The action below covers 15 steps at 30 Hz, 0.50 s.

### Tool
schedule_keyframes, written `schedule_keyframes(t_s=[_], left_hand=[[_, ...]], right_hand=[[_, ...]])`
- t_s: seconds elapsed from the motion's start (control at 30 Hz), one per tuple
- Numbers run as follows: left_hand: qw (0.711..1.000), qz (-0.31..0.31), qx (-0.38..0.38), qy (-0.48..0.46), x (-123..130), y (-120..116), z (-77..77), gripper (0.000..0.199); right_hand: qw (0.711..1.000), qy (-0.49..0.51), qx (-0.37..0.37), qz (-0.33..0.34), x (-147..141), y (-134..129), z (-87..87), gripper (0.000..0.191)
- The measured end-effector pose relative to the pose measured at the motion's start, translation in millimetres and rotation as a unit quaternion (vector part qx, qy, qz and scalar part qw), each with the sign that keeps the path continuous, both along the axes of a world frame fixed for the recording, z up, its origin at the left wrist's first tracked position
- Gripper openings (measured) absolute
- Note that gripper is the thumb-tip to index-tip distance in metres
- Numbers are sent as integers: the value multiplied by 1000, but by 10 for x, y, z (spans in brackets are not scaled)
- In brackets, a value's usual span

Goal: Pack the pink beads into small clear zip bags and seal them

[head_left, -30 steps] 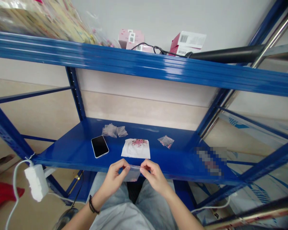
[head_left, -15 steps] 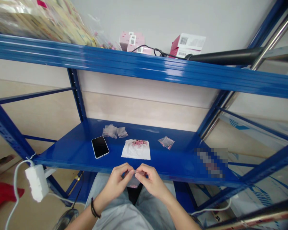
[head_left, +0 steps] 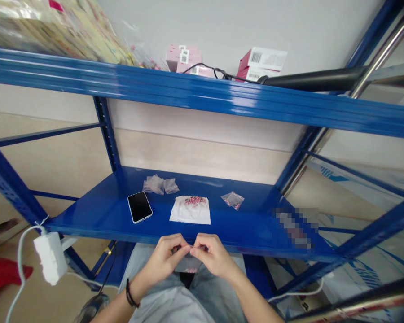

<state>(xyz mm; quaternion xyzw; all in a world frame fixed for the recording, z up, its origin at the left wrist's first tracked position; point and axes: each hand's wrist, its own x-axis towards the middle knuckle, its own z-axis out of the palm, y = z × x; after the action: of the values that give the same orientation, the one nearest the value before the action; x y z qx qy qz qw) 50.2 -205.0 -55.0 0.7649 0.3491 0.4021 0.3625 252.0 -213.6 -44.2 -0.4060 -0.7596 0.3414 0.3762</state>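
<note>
My left hand (head_left: 163, 256) and my right hand (head_left: 215, 255) meet just below the front edge of the blue steel shelf (head_left: 97, 215). Their fingertips pinch the top of a small clear plastic bag (head_left: 185, 264), which hangs below them with pink beads at its bottom. Most of the bag is hidden by my fingers. On the shelf ahead lie a black smartphone (head_left: 140, 207), a white cloth (head_left: 185, 216) heaped with pink beads, a small clear bag of pink beads (head_left: 232, 200) and a pile of empty clear bags (head_left: 156, 184).
A white power strip (head_left: 50, 258) hangs by its cable at the lower left, and a red object (head_left: 0, 282) lies on the floor. Overhead runs a blue shelf beam (head_left: 188, 87), with pink boxes (head_left: 183, 59) behind it. A pixelated patch covers the shelf's right part.
My hands have come closer together and now meet over the bag's top. The bag has dropped lower and shows less between them. The items on the shelf have not moved.
</note>
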Motion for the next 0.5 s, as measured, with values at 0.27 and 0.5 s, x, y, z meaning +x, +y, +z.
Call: schedule_keyframes(t_s=[0.27, 0.5], left_hand=[[999, 0, -32, -25, -81, 97, 74, 33], [1000, 17, 3, -16, -134, 152, 55, 32]], right_hand=[[1000, 0, -19, 0, 159, 55, 107, 23], [999, -27, 7, -22, 348, 79, 255, 33]])
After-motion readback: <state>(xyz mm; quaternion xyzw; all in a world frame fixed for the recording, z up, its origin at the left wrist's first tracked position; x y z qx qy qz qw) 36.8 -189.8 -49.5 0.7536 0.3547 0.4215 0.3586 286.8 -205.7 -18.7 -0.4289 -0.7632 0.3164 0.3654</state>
